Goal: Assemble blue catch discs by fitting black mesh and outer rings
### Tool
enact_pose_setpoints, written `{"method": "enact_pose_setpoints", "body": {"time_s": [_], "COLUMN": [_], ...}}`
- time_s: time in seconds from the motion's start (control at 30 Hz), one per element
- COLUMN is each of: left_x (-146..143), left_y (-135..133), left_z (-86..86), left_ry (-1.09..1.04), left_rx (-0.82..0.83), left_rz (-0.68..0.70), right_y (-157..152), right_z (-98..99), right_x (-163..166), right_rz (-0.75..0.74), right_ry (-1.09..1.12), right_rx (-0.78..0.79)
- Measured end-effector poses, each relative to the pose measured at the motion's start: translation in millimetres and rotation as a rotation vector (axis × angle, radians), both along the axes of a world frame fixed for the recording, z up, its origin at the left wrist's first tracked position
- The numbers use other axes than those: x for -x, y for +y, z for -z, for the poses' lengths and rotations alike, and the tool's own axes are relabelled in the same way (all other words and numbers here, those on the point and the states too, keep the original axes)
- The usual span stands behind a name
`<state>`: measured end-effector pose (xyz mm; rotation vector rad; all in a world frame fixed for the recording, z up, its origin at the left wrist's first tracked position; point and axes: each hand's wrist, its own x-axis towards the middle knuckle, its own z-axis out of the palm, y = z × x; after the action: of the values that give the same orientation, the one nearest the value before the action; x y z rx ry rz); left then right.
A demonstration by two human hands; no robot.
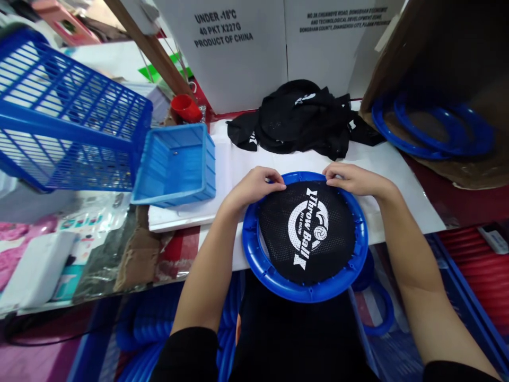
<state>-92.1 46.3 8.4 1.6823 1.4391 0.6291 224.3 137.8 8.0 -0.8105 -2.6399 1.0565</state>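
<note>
A blue plastic ring (274,276) lies at the table's near edge, with a black mesh net (306,231) printed "Throw Ball" spread over it. My left hand (256,185) pinches the net's far left edge against the ring. At the far right edge my right hand (350,178) also presses the net onto the rim, fingers curled. A heap of more black nets (298,119) lies just beyond the ring.
A light blue basket (175,164) and a large blue crate (59,111) stand to the left. Several blue rings (429,132) sit in a cardboard box at the right. A red cup (185,109) and white cartons (238,53) are behind. More blue rings (151,323) lie below the table.
</note>
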Motion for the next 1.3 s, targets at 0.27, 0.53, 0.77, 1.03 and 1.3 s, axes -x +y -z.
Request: {"method": "enact_pose_setpoints", "body": {"time_s": [0.27,0.53,0.77,1.03,1.3], "left_x": [13.5,13.5,15.8,21.6,25.6], "left_y": [-3.5,-6.6,-8.2,-9.0,-7.3], "left_z": [-10.3,-17.1,-18.4,-20.1,-13.3], "left_ry": [0.13,0.187,0.191,0.16,0.142], "left_rx": [-0.009,-0.014,-0.038,0.011,0.01], "left_rz": [0.289,0.226,0.091,0.063,0.063], "right_y": [0.9,8.1,12.3,11.0,8.9], "right_z": [3.4,6.9,11.4,14.7,7.7], "right_x": [2.7,0.4,1.4,5.0,2.5], "right_rz": [-0.004,-0.023,-0.031,-0.027,-0.048], "right_ry": [0.017,0.068,0.092,0.084,0.041], "right_rx": [-0.002,0.107,0.162,0.068,0.124]}}
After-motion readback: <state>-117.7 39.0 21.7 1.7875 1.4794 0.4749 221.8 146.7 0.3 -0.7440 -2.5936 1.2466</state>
